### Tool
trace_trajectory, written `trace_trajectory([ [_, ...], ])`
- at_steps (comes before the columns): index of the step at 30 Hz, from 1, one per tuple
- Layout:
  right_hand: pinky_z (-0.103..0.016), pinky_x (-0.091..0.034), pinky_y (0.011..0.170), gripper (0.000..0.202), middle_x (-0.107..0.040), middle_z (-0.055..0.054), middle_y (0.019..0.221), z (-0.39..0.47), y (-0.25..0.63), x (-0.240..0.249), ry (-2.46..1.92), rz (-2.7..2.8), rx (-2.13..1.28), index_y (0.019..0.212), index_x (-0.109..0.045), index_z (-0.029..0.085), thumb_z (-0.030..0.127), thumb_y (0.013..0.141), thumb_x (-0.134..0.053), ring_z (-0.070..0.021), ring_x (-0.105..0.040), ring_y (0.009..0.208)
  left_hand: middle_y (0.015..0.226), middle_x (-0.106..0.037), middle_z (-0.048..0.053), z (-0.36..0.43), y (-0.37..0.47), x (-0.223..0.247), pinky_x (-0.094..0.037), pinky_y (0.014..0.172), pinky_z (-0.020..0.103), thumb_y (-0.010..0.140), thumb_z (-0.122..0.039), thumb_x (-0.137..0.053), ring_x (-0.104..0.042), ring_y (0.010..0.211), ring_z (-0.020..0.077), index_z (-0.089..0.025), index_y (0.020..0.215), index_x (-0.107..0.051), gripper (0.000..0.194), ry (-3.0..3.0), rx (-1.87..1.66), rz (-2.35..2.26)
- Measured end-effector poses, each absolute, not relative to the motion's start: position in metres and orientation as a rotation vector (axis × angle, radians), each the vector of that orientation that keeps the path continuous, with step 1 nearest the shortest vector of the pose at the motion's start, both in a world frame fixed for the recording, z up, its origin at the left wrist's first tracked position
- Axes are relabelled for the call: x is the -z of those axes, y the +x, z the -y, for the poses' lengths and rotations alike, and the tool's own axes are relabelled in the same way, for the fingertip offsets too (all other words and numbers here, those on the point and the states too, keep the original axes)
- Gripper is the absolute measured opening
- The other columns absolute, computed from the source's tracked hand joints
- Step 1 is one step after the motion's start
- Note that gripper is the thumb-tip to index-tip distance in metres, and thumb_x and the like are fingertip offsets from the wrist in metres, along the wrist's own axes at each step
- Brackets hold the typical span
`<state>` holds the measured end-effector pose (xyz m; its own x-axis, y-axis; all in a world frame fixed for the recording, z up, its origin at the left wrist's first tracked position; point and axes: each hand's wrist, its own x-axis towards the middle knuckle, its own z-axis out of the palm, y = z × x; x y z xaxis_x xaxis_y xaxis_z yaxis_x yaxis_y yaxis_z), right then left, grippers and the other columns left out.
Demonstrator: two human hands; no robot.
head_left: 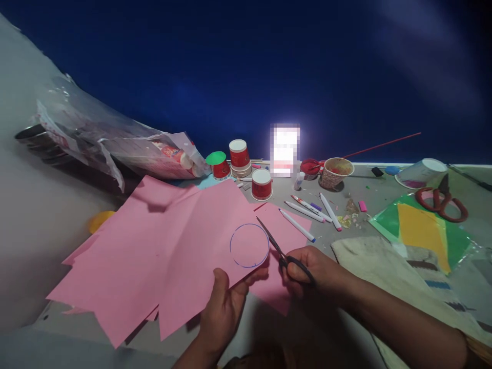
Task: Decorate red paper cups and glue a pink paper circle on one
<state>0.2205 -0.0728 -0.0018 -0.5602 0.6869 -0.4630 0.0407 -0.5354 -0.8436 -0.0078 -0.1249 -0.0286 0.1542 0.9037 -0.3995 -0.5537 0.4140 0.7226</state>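
A pink paper sheet [203, 241] is raised off the table, with a circle drawn on it in blue near its right edge. My left hand [230, 302] grips the sheet's lower edge, thumb on top and fingers beneath. In my right hand [307, 266] is a pair of black-handled scissors [280, 251], fingers through the loops. The blades point up and left, beside the right rim of the circle; whether they touch the paper I cannot tell. More pink sheets [126, 277] lie below and to the left.
Behind the sheets stand red paper cups [261, 185] and a plastic bag [146, 148]. Several markers [298, 225] lie right of centre. Farther right are red-handled scissors [442, 204], green and yellow paper [423, 230] and a pale cloth [361, 261]. A bright blurred screen [285, 148] stands at the back.
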Motion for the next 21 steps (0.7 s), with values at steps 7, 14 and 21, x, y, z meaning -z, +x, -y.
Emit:
trace_trajectory([
  [7,-0.024,-0.024,0.05,0.048,-0.059,0.001,0.051,0.076,0.222,0.001,-1.137,1.245,-2.183,0.066,-0.063,0.016,0.062,0.073,-0.078,-0.0085,-0.04,0.048,0.096,-0.082,0.019,0.127,-0.011,0.018,-0.034,0.122,0.064,0.087,-0.078,-0.061,-0.073,0.108,0.0415,-0.009,0.11,-0.081,0.075,0.47,-1.143,-0.892],
  [14,-0.024,-0.019,0.046,0.053,-0.055,0.002,0.049,0.077,0.224,0.002,-1.091,1.269,-2.216,0.062,-0.061,0.017,0.065,0.073,-0.079,-0.007,-0.034,0.045,0.095,-0.08,0.023,0.131,-0.018,0.011,-0.038,0.12,0.062,0.09,-0.079,-0.055,-0.073,0.109,0.0418,-0.005,0.097,-0.082,0.079,0.547,-1.068,-0.892],
  [21,-0.023,-0.018,0.042,0.058,-0.056,0.002,0.05,0.077,0.223,0.0,-1.141,1.276,-2.269,0.061,-0.058,0.017,0.071,0.071,-0.078,-0.0059,-0.033,0.042,0.102,-0.08,0.022,0.135,-0.019,0.018,-0.043,0.116,0.065,0.094,-0.075,-0.054,-0.075,0.103,0.0397,-0.007,0.109,-0.079,0.075,0.514,-1.145,-0.934],
])
